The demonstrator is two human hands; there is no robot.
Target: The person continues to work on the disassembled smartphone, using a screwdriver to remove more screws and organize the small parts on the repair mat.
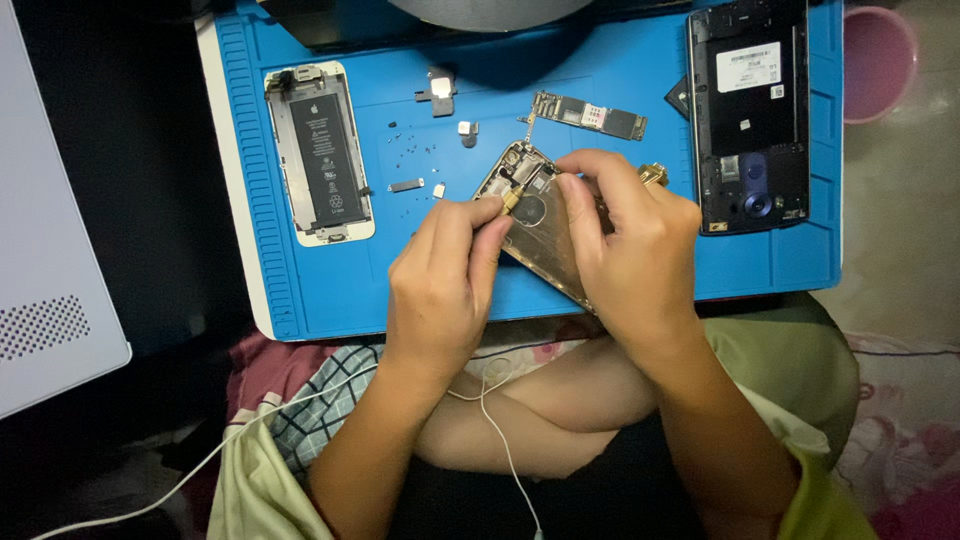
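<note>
A gold phone back housing (540,232) lies tilted over the front part of the blue work mat (620,270), its inside facing up. My left hand (445,275) pinches a small gold-tipped tool (511,200) against the housing's upper inside. My right hand (630,250) grips the housing's right edge, thumb and forefinger pressed near its top. Most of the housing's lower half is hidden under both hands.
A phone frame with a black battery (320,152) lies at the mat's left. A logic board (588,116), metal shields (437,92) and tiny screws (410,148) sit mid-mat. A larger black phone shell (750,110) lies right, a pink bowl (878,60) beyond. White device (45,260) left; white earphone cable (490,420) across my lap.
</note>
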